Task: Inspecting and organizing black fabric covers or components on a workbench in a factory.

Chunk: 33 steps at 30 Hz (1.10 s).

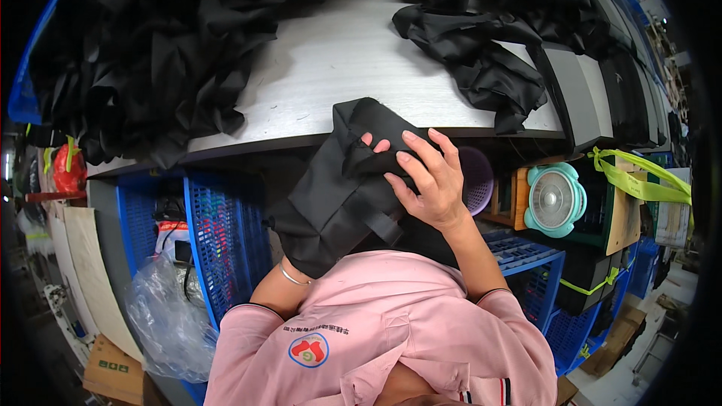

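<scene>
A black fabric piece [327, 184], sewn and bag-like with a short strap or tab low on its right side, lies over my lap at the table's front edge. My left forearm runs under or into it, and the cloth covers most of that hand. Only two fingertips of my left hand [382, 146] show, curled over a fold near an opening. My right hand [432, 180] rests at the cloth's right side, its fingers spread and bent, with the fingertips against or very near the fabric.
Black fabric heaps [158, 53] cover the table's left, with more black pieces [481, 60] at right. The pale tabletop [323, 53] shows between them. Blue crates [226, 233] flank me. A purple basket [477, 180] and a turquoise-rimmed round fan-like device [557, 199] are on the right.
</scene>
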Available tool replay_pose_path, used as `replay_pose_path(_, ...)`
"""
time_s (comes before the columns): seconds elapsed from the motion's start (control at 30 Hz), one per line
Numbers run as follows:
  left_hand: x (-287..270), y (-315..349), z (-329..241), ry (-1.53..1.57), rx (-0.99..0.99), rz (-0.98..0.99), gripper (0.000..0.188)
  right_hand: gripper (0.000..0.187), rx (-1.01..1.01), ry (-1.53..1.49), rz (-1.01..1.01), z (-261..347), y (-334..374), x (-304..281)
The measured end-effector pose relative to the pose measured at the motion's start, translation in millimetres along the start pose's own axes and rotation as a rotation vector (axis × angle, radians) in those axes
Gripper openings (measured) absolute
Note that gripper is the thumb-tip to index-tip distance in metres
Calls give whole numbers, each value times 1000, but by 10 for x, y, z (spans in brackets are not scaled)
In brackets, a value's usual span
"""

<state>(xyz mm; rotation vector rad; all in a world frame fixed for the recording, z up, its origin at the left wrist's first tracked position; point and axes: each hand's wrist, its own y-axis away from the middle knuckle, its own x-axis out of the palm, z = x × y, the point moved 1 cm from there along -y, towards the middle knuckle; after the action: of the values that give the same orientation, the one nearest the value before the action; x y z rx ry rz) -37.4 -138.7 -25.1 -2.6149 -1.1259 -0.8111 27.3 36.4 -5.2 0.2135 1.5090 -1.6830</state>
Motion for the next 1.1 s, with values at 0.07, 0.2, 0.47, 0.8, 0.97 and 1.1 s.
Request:
replay_pose_path(0.07,-17,21,-48,-290,51,-16,59,51,-58,91,98,9,-12,-2)
replay_pose_path(0.2,-54,188,-147,-532,97,-17,57,51,-2,90,274,-16,5,45)
replay_pose_path(0.47,-126,270,-151,-431,-26,-38,53,22,237,-320,265,-5,-94,-55)
replay_pose_path(0.8,-811,-134,-174,400,-101,-95,49,18,318,-453,188,-752,-1104,-211)
replay_pose_path(0.97,-328,-224,-29,86,69,-298,42,30,349,-47,-134,-996,-1341,150)
replay_pose_path(1.1,-334,-93,-277,-326,345,-583,18,8,451,-229,-220,-690,-861,116)
